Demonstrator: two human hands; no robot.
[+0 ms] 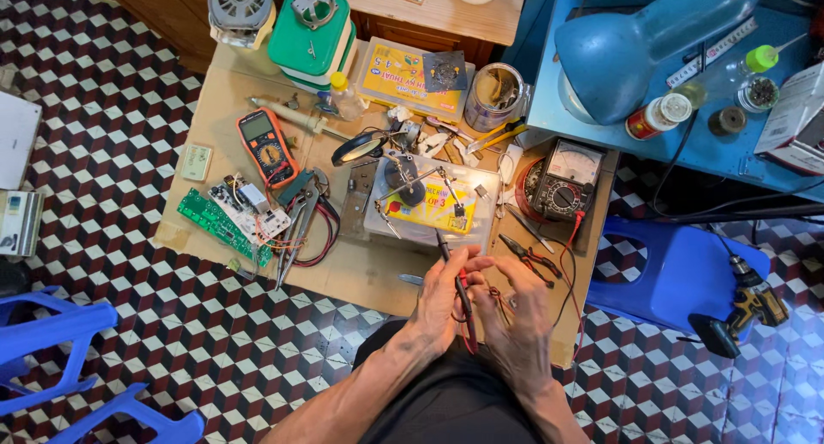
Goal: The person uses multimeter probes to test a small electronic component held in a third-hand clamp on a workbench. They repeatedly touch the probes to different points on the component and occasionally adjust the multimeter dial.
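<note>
Both of my hands meet over the near edge of a low cardboard-covered work board (pixel 360 272). My left hand (pixel 442 298) grips a slim tool with a red and black handle (pixel 461 291), its dark tip pointing away from me toward a clear plastic box (pixel 429 205). My right hand (pixel 519 319) pinches thin dark red wires (pixel 492 300) right beside that tool. A helping-hands stand with a magnifier (pixel 390 165) sits on the box just beyond my fingers.
An orange multimeter (pixel 268 145), green circuit boards (pixel 225 225) and pliers (pixel 300 225) lie at left. An analog meter (pixel 562 179) and red-handled cutters (pixel 532 259) lie at right. A blue lamp (pixel 631 45) stands on a blue table; blue plastic stools (pixel 678 272) flank me.
</note>
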